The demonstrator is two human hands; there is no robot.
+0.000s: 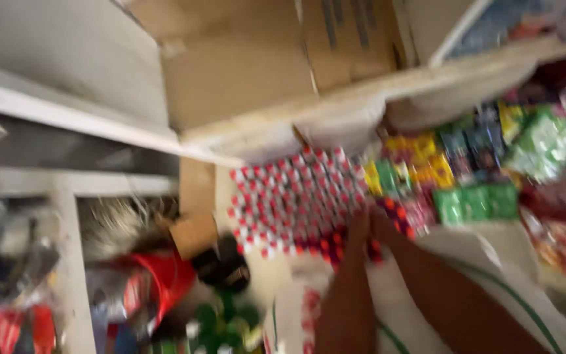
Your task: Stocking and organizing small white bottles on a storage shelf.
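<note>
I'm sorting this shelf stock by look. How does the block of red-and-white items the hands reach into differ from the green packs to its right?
The red-and-white block is a large grid of many small round tops; the green packs form a short row of boxy shapes. Both hands reach the block's lower edge; the green packs lie apart from them. Both sit under the same cardboard-topped shelf, and both are blurred.

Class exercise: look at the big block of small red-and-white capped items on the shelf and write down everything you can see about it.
The block of red-and-white items is a tightly packed grid of many small round tops, white with red, in slanted rows. It sits on a shelf beneath a brown cardboard box, left of the yellow and green packets. Blur hides the material. The left hand and right hand reach its lower right edge; contact looks likely, but the fingers cannot be made out.
</note>
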